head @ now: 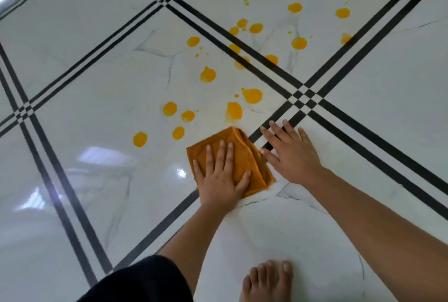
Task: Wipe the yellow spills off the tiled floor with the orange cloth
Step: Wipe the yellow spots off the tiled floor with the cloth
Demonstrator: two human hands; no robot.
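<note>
Spills [208, 75] are scattered on the floor [97, 83] from 10 to 1 o'clock of the cloth [251, 159]. The left hand [221, 173] is pressed flat, fingers straight, on the folded cloth. The cloth is judged soft, light and absorbent; flat palm pressure at its centre is advised. At 3 o'clock the right hand [291, 153] is spread on bare tile, holding nothing. No writing is seen

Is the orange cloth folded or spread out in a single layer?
Folded. The cloth shows stacked layers along its right edge, and the left hand presses flat on top of it.
</note>
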